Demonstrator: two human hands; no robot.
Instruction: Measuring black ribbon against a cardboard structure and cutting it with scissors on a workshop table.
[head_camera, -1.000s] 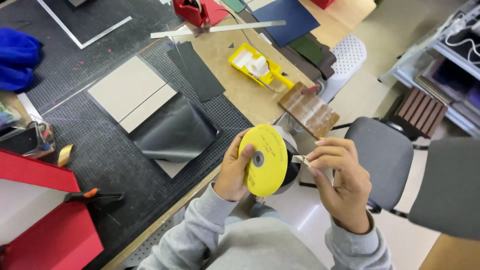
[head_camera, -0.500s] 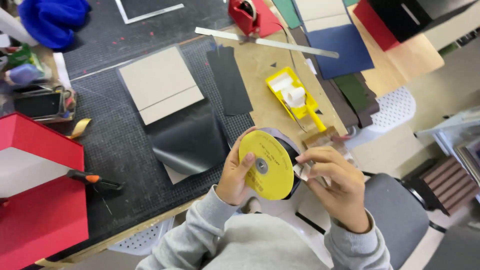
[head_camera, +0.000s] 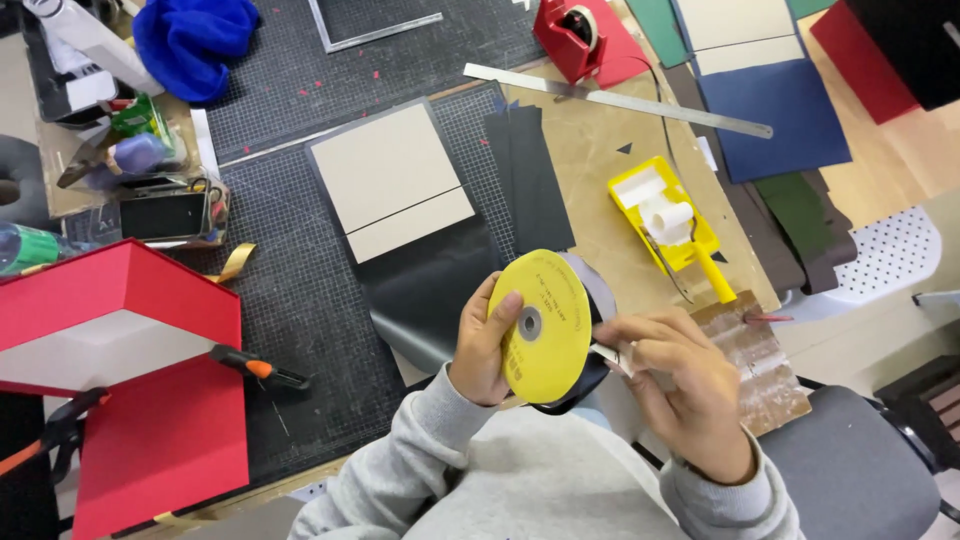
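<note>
While the left hand (head_camera: 487, 345) is gripping the yellow ribbon spool (head_camera: 543, 325) over the table's (head_camera: 590, 160) near edge, the right hand (head_camera: 680, 385) is pinching its loose end, both unchanged from before.

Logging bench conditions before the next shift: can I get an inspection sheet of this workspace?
Surface: black cutting mat on a brown board.
Job's things: yellow ribbon spool, held upright.
Clutter: red box, blue cloth, steel ruler, red tape dispenser, yellow roller tray, grey boards, coloured paper sheets.
Hands: left hand grips the spool; right hand pinches its loose end.
Cables: nothing seen.
Surroundings: grey chair.
</note>
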